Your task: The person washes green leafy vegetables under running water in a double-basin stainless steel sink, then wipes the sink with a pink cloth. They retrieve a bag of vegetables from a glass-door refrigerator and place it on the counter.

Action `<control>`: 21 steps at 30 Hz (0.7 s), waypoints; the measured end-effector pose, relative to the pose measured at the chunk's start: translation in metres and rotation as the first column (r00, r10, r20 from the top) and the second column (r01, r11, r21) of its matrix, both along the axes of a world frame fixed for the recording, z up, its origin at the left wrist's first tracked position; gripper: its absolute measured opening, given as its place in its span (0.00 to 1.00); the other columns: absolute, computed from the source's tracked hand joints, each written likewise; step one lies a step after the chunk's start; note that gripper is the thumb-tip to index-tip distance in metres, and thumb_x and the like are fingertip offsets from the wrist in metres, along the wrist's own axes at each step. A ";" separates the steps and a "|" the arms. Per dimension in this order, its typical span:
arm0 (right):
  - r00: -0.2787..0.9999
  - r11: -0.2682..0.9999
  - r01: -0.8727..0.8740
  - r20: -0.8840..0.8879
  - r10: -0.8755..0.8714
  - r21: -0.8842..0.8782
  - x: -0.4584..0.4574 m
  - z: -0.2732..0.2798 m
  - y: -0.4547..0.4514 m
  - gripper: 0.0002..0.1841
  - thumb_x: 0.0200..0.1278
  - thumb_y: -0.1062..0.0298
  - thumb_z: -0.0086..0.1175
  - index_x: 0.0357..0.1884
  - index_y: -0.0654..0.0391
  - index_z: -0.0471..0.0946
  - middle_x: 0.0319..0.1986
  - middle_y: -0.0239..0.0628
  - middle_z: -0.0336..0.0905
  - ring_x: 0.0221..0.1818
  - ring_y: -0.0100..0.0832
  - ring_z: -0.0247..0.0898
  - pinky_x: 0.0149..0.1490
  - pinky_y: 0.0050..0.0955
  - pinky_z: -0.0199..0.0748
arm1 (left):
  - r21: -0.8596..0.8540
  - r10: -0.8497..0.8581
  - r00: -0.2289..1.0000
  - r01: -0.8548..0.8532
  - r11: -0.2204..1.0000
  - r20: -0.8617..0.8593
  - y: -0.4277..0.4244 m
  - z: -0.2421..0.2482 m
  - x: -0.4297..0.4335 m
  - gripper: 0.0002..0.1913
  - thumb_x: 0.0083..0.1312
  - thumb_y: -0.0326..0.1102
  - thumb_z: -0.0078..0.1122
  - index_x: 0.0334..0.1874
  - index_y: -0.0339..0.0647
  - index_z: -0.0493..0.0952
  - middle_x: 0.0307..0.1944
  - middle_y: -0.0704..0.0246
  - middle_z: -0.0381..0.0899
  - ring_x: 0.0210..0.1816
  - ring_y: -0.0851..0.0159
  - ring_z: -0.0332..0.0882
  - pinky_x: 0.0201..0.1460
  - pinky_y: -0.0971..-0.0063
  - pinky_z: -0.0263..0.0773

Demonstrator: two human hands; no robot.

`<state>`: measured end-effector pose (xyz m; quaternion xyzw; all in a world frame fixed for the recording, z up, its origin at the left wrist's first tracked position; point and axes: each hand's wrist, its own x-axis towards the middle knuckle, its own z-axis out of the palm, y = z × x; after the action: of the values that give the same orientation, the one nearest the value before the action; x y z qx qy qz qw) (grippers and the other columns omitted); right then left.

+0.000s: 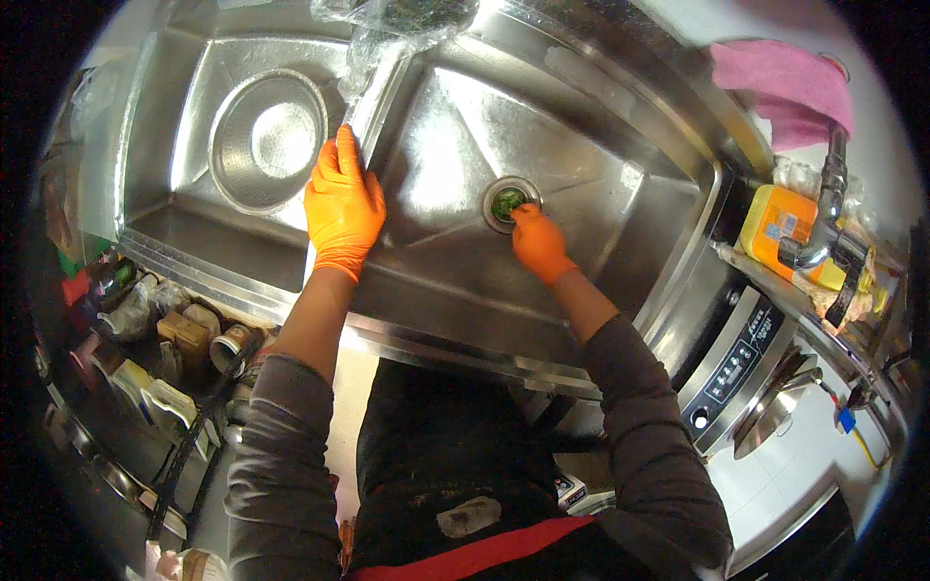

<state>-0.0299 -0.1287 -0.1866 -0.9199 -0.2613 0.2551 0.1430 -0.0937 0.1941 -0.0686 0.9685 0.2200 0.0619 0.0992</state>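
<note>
My left hand [341, 203], in an orange textured glove, lies over the divider [381, 98] between two stainless steel sink basins. Its thumb is on the right basin's side, and the fingers point away from me. My right hand [539, 240], gloved the same way, reaches down into the right basin [465, 290]. Its curled fingertips touch the drain [488, 207], where green scraps [506, 201] sit in the opening. Whether the fingers pinch any scraps is hidden. A round perforated metal colander [231, 160] rests in the left basin [203, 236].
Clear plastic wrapping [392, 33] lies at the far end of the divider. To the right are a pink cloth [788, 83], an orange-and-yellow container [774, 221], a metal pipe [835, 163] and an appliance control panel [734, 370]. A cluttered shelf with a cardboard box [183, 332] stands at left.
</note>
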 end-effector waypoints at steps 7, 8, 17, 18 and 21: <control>0.991 0.989 -0.122 -0.065 0.117 -0.080 -0.005 -0.025 -0.002 0.17 0.62 0.71 0.50 0.53 0.55 0.80 0.55 0.43 0.80 0.53 0.47 0.79 0.53 0.45 0.79 | -0.003 -0.009 0.999 0.009 1.000 0.033 0.000 0.000 0.000 0.35 0.63 0.33 0.59 0.73 0.36 0.60 0.61 0.48 0.71 0.55 0.41 0.75 0.57 0.53 0.73; 0.990 0.987 -0.131 -0.071 0.125 -0.095 -0.005 -0.027 -0.001 0.17 0.62 0.70 0.50 0.53 0.55 0.79 0.55 0.43 0.80 0.53 0.46 0.79 0.52 0.44 0.79 | -0.014 -0.006 0.999 0.007 1.000 0.034 0.000 -0.001 0.000 0.35 0.63 0.33 0.59 0.73 0.36 0.60 0.61 0.48 0.71 0.54 0.41 0.75 0.57 0.53 0.73; 0.995 0.994 -0.094 -0.009 0.095 0.063 -0.004 -0.011 -0.002 0.09 0.61 0.65 0.58 0.42 0.53 0.79 0.42 0.43 0.79 0.44 0.50 0.78 0.46 0.47 0.77 | -0.043 0.011 0.999 -0.013 0.999 -0.039 0.002 -0.002 -0.002 0.39 0.62 0.36 0.60 0.76 0.39 0.56 0.66 0.49 0.67 0.60 0.43 0.73 0.60 0.53 0.71; 0.996 0.991 -0.091 0.007 0.090 0.100 -0.003 -0.009 -0.002 0.07 0.61 0.65 0.59 0.40 0.53 0.79 0.41 0.43 0.79 0.43 0.51 0.78 0.45 0.47 0.77 | -0.030 0.007 0.999 -0.008 1.000 -0.032 0.001 -0.002 -0.002 0.39 0.62 0.36 0.60 0.76 0.39 0.57 0.66 0.50 0.67 0.59 0.44 0.73 0.60 0.53 0.71; 0.994 0.993 -0.103 -0.030 0.104 0.058 -0.002 -0.007 -0.003 0.08 0.63 0.63 0.54 0.40 0.55 0.79 0.42 0.45 0.80 0.44 0.51 0.79 0.47 0.50 0.77 | -0.040 0.008 1.000 -0.009 0.999 -0.030 0.001 0.000 -0.001 0.38 0.62 0.35 0.60 0.75 0.39 0.57 0.65 0.51 0.68 0.58 0.45 0.74 0.58 0.53 0.71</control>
<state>-0.0319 -0.1315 -0.1937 -0.8964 -0.3133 0.2698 0.1598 -0.0943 0.1951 -0.0687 0.9662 0.2268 0.0437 0.1149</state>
